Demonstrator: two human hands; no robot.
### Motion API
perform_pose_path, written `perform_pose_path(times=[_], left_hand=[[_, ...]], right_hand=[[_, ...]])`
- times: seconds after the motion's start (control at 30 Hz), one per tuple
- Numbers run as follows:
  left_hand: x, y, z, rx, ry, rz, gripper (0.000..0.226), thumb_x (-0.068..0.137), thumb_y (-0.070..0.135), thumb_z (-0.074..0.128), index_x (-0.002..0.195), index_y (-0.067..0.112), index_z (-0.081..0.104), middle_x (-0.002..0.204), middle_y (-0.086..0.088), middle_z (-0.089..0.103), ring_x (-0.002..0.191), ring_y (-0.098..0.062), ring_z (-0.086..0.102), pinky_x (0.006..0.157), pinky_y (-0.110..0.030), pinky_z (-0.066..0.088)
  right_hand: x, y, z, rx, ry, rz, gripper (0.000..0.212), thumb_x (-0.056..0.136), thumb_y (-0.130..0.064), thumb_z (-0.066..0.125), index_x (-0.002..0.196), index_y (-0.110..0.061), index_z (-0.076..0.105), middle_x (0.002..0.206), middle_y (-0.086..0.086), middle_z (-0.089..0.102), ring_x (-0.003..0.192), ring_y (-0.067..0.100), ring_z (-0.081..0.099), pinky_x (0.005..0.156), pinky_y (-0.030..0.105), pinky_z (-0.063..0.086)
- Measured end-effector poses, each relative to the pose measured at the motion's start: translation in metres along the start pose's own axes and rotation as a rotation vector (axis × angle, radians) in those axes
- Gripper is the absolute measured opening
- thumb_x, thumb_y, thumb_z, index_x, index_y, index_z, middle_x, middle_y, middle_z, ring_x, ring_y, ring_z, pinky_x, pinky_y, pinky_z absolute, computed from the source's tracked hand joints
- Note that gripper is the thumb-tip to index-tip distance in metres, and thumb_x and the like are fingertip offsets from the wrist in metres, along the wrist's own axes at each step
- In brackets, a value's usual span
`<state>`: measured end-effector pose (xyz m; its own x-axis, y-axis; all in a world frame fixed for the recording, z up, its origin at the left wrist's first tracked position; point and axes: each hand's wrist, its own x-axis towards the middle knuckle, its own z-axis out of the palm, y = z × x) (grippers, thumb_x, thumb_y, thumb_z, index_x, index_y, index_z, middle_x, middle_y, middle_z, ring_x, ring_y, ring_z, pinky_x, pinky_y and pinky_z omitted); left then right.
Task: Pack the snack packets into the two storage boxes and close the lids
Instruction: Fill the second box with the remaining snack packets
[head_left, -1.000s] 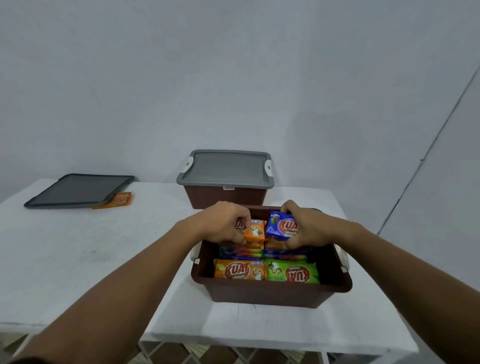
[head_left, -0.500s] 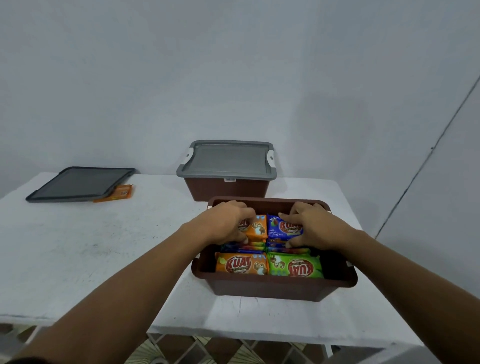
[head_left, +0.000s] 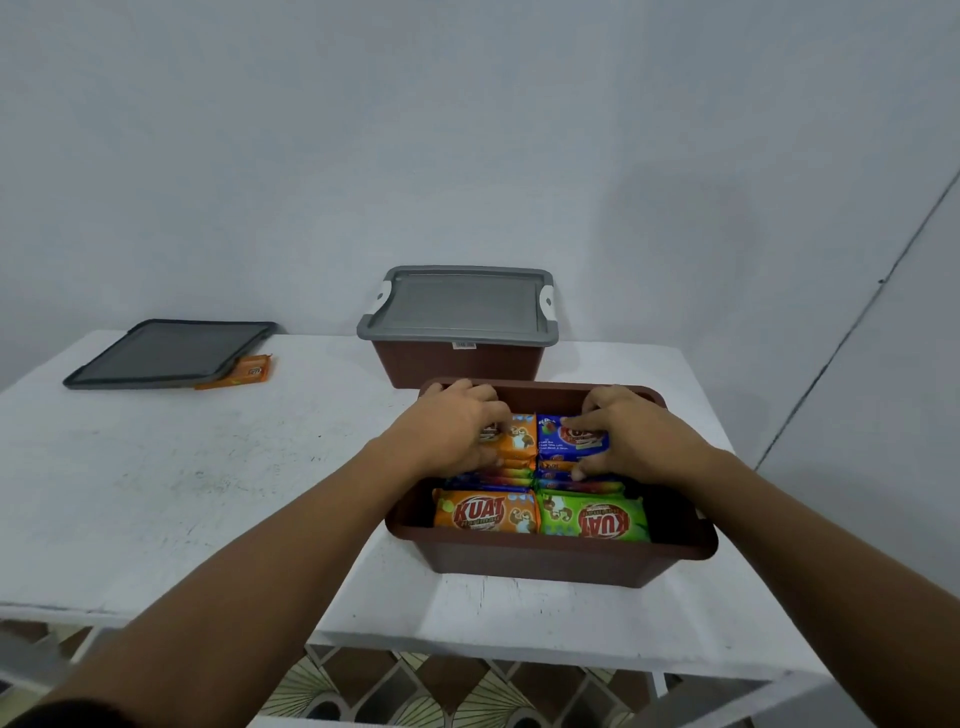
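Observation:
An open brown storage box (head_left: 550, 553) sits near the table's front, filled with rows of snack packets. My left hand (head_left: 452, 431) grips an orange packet (head_left: 522, 439) in the back row, fingers over its top and thumb at its near edge. Beside it my right hand (head_left: 636, 436) holds a blue packet (head_left: 569, 440) the same way. An orange packet (head_left: 485, 514) and a green packet (head_left: 595, 522) lie flat in the front row. Behind stands a second brown box (head_left: 457, 364) with its grey lid (head_left: 460, 304) on.
A loose grey lid (head_left: 166, 353) lies at the back left of the white table (head_left: 156, 493), its corner resting on one orange packet (head_left: 252, 370). A wall rises right behind the table. Patterned floor shows below the front edge.
Both hands have gone down and back into the open box, lowering the orange and blue packets onto the back row. The view has shifted slightly.

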<state>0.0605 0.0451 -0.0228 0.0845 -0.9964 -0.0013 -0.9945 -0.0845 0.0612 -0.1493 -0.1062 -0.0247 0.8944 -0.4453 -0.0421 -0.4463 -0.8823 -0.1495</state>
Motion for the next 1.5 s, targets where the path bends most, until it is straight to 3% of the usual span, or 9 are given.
perform_pose_path(times=[0.17,0.33,0.57,0.9,0.97,1.03,1.17,1.3,1.5], left_hand=[[-0.019,-0.014,-0.016,-0.381,0.487,-0.012,0.012,0.096,0.032,0.066,0.098,0.025,0.075,0.095,0.019,0.066,0.093,-0.003,0.055,0.086,-0.034,0.047],[-0.05,-0.052,-0.042,-0.457,0.687,-0.137,0.011,0.096,0.02,0.068,0.094,0.015,0.077,0.083,0.01,0.069,0.078,-0.005,0.058,0.068,-0.019,0.047],[-0.108,-0.158,-0.029,-0.401,0.658,-0.261,0.008,0.093,0.022,0.067,0.088,0.023,0.073,0.072,0.014,0.062,0.076,-0.008,0.055,0.07,-0.024,0.045],[-0.188,-0.379,0.014,-0.494,0.429,-0.574,0.017,0.093,0.023,0.064,0.077,0.026,0.069,0.075,0.006,0.069,0.062,-0.007,0.058,0.059,-0.024,0.044],[-0.195,-0.414,0.027,-0.425,0.297,-0.663,0.016,0.092,0.024,0.06,0.079,0.026,0.068,0.094,-0.001,0.074,0.072,-0.007,0.06,0.068,-0.025,0.045],[-0.197,-0.438,0.042,-0.28,0.1,-0.752,0.024,0.094,0.034,0.055,0.11,0.025,0.071,0.125,0.0,0.066,0.108,-0.018,0.06,0.093,-0.036,0.043],[-0.199,-0.46,0.063,-0.223,0.005,-0.73,0.061,0.1,0.055,0.041,0.152,0.024,0.04,0.162,0.003,0.032,0.147,-0.022,0.027,0.112,-0.051,0.024],[-0.199,-0.464,0.073,-0.231,0.066,-0.69,0.077,0.1,0.064,0.033,0.162,0.024,0.012,0.171,0.003,0.009,0.156,-0.022,0.006,0.119,-0.055,0.014],[-0.171,-0.494,0.061,-0.193,0.115,-0.585,0.072,0.097,0.071,0.034,0.156,0.032,0.022,0.165,0.006,0.025,0.152,-0.024,0.018,0.116,-0.062,0.015]], right_hand=[[0.011,-0.024,-0.025,0.466,0.299,0.084,0.026,0.087,-0.033,0.075,0.111,-0.023,0.076,0.105,-0.005,0.071,0.088,0.006,0.064,0.074,0.022,0.053],[0.05,-0.082,-0.05,0.562,0.456,-0.028,0.009,0.089,-0.024,0.074,0.097,-0.023,0.079,0.085,-0.009,0.072,0.077,0.002,0.065,0.069,0.017,0.049],[0.105,-0.198,-0.06,0.433,-0.092,-0.308,0.014,0.086,-0.033,0.076,0.1,-0.034,0.078,0.088,-0.015,0.074,0.079,-0.001,0.066,0.069,0.012,0.049],[0.252,-0.359,0.013,0.403,-0.066,-0.172,0.024,0.091,-0.032,0.069,0.114,-0.032,0.072,0.106,-0.011,0.069,0.089,0.005,0.063,0.076,0.015,0.047],[0.283,-0.377,0.045,0.434,-0.064,-0.059,0.034,0.091,-0.035,0.068,0.125,-0.033,0.066,0.119,-0.007,0.064,0.097,0.008,0.06,0.083,0.02,0.046],[0.303,-0.387,0.071,0.449,-0.069,0.055,0.045,0.092,-0.036,0.066,0.136,-0.029,0.058,0.13,-0.001,0.059,0.111,0.015,0.058,0.094,0.027,0.047],[0.338,-0.396,0.097,0.385,-0.031,0.199,0.058,0.094,-0.038,0.062,0.147,-0.022,0.046,0.137,0.007,0.053,0.126,0.024,0.05,0.104,0.034,0.044],[0.361,-0.399,0.107,0.301,-0.007,0.258,0.058,0.094,-0.038,0.06,0.147,-0.021,0.044,0.137,0.007,0.05,0.127,0.024,0.046,0.101,0.037,0.045],[0.385,-0.402,0.111,0.113,-0.082,0.173,0.076,0.094,-0.042,0.056,0.158,-0.026,0.018,0.166,0.003,0.014,0.147,0.028,0.021,0.116,0.048,0.028]])
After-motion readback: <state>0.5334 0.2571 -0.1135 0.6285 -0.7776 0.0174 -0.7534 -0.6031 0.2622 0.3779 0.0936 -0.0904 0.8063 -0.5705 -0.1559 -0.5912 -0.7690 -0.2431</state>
